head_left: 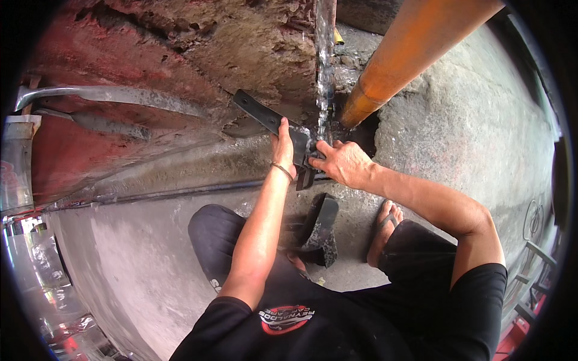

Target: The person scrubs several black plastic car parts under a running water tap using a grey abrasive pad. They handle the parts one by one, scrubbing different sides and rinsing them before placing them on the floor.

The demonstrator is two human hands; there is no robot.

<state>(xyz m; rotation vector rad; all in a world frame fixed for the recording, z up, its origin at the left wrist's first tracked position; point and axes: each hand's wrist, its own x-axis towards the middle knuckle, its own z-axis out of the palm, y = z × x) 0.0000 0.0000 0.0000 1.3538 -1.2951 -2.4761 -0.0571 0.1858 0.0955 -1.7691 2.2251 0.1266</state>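
Note:
A black, flat part with holes at its upper end (pixel 256 109) is tilted in front of me, its lower end at a falling stream of water (pixel 324 72). My left hand (pixel 283 147) grips it from the left, thumb along its face. My right hand (pixel 346 163) is closed at the part's wet lower end, fingers curled at the stream. Whether they pinch the part or rub it is hidden by splashing water. Below, between my feet, stands a second black curved part (pixel 322 228) with pale specks like suds on it.
An orange pipe (pixel 397 57) slants down at the upper right into a gap in the concrete. A rough red and brown wall (pixel 180 48) rises ahead, with a curved grey metal strip (pixel 114 94) on it. Metal containers (pixel 66 301) stand at far left, a ladder-like frame (pixel 530 280) at far right.

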